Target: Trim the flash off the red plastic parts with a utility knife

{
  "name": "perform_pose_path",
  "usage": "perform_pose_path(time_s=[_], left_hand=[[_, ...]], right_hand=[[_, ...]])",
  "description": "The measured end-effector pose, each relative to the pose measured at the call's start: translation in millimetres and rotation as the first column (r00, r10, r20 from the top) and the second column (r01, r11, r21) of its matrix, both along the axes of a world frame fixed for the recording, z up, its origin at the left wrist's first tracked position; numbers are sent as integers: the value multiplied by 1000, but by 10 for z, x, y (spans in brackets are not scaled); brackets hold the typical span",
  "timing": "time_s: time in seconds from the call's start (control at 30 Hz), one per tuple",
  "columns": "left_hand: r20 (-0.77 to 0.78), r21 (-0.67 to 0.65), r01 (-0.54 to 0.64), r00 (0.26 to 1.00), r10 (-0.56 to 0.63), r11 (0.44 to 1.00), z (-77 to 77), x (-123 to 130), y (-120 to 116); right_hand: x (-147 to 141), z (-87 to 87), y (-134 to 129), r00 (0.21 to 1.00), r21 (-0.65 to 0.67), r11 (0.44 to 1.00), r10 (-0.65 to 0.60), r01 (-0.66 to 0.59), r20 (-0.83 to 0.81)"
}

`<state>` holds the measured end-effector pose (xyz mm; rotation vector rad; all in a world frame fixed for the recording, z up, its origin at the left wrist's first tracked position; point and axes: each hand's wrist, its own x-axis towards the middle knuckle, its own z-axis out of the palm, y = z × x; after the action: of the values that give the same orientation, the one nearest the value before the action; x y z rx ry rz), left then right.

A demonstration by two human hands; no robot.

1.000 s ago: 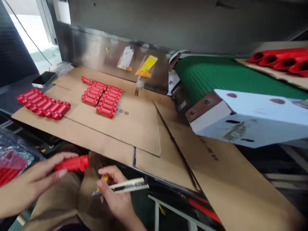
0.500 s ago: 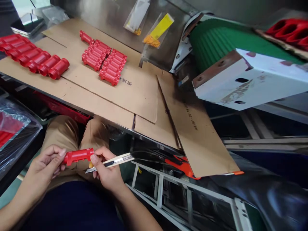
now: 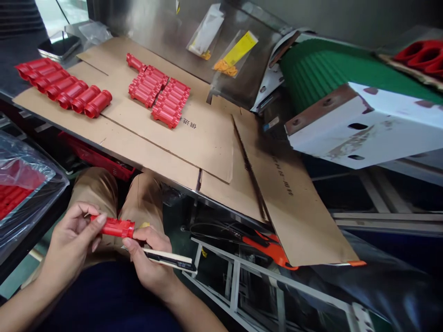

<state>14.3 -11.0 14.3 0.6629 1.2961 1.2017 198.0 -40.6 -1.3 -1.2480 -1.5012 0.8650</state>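
Holds with the left hand (image 3: 74, 235) a short, red, hollow plastic tube (image 3: 116, 227), thumb and fingers clamped on its left end, in front of the flat brown cardboard sheet (image 3: 200, 152) and lower than it. Grips with the right hand (image 3: 150, 258) a slim, cream-and-black utility knife (image 3: 173, 261), fingers closed around its handle, with thumb and forefinger also touching the tube's right end; cannot tell whether the fingertip goes inside. Has beside this forefinger a small yellow piece (image 3: 144, 225), mostly hidden.

Has at the left front of the sheet a dark box (image 3: 57, 184) lined with clear plastic film, containing many red parts (image 3: 14, 198). Has behind the sheet two clear plastic bags: in one (image 3: 213, 39), a white slip with few orange pieces; in the other (image 3: 244, 60), a yellow label with more orange pieces (image 3: 225, 68). Has on the sheet similar red tubes (image 3: 171, 102), placed side by side in groups.
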Motion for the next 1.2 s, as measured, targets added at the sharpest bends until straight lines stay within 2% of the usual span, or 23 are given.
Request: perform_pose_path(time_s=[0.07,0.2,0.27,0.33,0.43,0.53,0.73,0.87,1.07,1.13,1.2], left_hand=[[-11,-25,-9,1000,9,1000,10,39,23],[-70,69,0,998,5,998,-30,106,41],[27,-21,35,999,-34,999,-31,115,61],[140,-126,48,990,-31,991,0,95,94],[184,-147,-1,983,28,989,66,27,138],[184,-123,16,983,7,992,83,-37,140],[209,-120,94,976,-68,988,-34,-128,65],[188,-116,98,979,-75,988,-56,-151,50],[193,-120,65,980,-41,991,22,-101,58],[229,-158,56,973,-18,986,64,-82,73],[298,-239,118,954,-43,964,100,-68,96]], right_hand=[[-30,22,-8,1000,49,999,-18,18,15],[-97,-5,-33,992,183,983,-25,1,124],[-83,-16,-37,983,238,969,14,-59,185],[-9,11,-28,977,240,964,68,-117,204],[162,114,0,978,254,956,103,-148,182],[265,198,21,981,308,936,133,-171,142],[170,108,57,981,406,894,185,-190,51],[139,52,85,966,427,869,252,-250,51],[174,80,80,965,404,880,259,-249,31],[185,107,80,969,390,891,248,-232,12],[188,130,88,959,366,893,283,-263,-1]])
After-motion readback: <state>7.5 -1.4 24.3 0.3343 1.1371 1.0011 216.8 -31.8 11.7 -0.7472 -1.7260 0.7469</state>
